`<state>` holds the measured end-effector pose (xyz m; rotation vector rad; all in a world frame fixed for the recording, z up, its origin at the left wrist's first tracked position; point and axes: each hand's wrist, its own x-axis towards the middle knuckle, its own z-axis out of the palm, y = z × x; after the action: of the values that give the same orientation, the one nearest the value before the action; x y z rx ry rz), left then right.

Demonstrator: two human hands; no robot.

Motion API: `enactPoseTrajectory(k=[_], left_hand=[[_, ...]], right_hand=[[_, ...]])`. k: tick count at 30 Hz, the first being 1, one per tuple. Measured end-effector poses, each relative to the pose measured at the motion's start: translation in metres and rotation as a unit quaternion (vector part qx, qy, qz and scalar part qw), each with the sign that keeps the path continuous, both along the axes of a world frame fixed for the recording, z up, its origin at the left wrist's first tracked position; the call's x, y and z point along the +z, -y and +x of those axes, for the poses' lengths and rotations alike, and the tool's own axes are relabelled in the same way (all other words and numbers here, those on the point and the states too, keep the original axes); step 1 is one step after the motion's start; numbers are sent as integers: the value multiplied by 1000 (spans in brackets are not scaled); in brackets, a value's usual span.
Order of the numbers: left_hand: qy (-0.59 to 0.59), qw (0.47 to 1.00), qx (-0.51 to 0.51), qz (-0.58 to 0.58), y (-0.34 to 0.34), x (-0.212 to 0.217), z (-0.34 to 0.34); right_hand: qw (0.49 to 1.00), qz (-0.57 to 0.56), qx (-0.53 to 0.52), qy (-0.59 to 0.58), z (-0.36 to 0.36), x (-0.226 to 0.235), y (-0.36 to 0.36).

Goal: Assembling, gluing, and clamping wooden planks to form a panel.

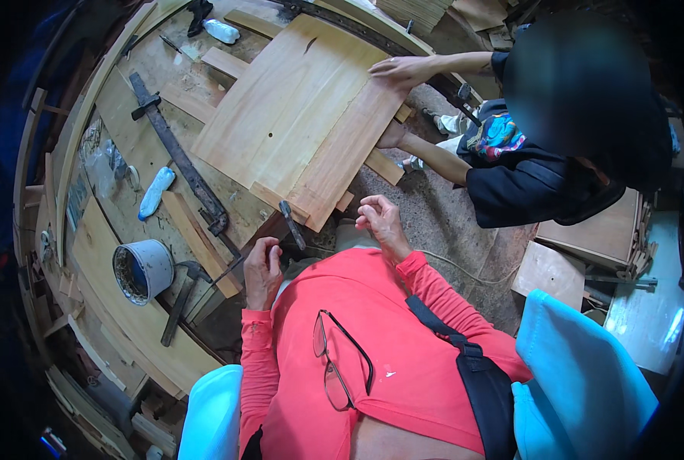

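Observation:
A pale wooden panel (292,107) lies across the workbench, with a wood strip (281,201) along its near edge. My left hand (263,274) is closed just left of my body, its curled fingers around the end of a thin dark rod (233,268). Near the panel's close corner my right hand (386,228) is raised, fingers loosely bent and apart, with nothing visible in it. Between my hands a dark metal clamp part (292,225) stands at the strip. A co-worker's hands (403,71) hold the panel's right edge, one on top and one lower.
A long rusty bar clamp (177,149) lies on the bench left of the panel. Nearby are a wood block (196,239), a white bucket (158,268), a hammer (175,313) and a pale blue bottle-like thing (156,193). The co-worker (541,176) is at the right, by stacked boards.

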<state>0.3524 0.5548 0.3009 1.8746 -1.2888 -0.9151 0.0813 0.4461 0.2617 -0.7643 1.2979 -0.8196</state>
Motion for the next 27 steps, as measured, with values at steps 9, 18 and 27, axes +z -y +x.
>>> enactPoseTrajectory(k=[9, 18, 27], left_hand=[[1, 1000, -10, 19, 3, 13, -11], [35, 999, 2, -12, -5, 3, -3], [22, 1000, 18, 3, -10, 0, -12]], right_hand=[[941, -250, 67, -219, -8, -13, 30], [840, -393, 161, -338, 0, 11, 81], [694, -468, 303, -455, 25, -32, 144]])
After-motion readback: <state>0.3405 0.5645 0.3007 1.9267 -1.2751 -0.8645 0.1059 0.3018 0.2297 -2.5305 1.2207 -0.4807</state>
